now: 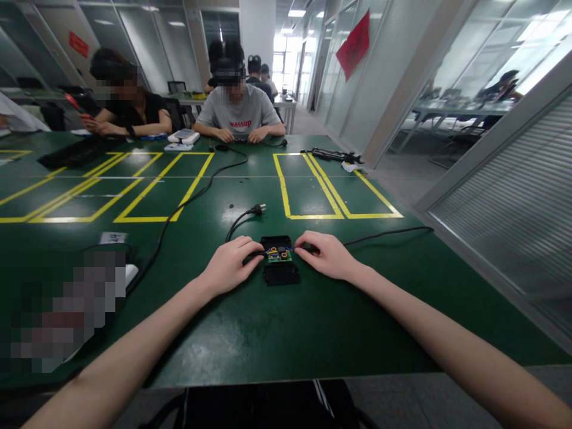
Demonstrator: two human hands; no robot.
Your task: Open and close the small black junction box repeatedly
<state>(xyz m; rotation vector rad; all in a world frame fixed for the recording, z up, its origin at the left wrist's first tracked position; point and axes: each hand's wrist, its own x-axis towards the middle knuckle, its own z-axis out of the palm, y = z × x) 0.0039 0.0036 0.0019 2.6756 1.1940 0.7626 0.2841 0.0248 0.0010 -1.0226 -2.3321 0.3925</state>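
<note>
Two hands flank the board (286,258), which lies between them on the smooth, glossy green table (277,339), its long axis running left to right. The left hand (233,260), thumb and fingers nearly closed, pinches the black left cord (250,258); the right hand (329,254) pinches the right cord (384,235) likewise. Copper-coloured rings top the board. The dark, boxy far shell (269,239) and near shell (281,275) bracket it. The plug (258,209) points its metal prongs right.
</note>
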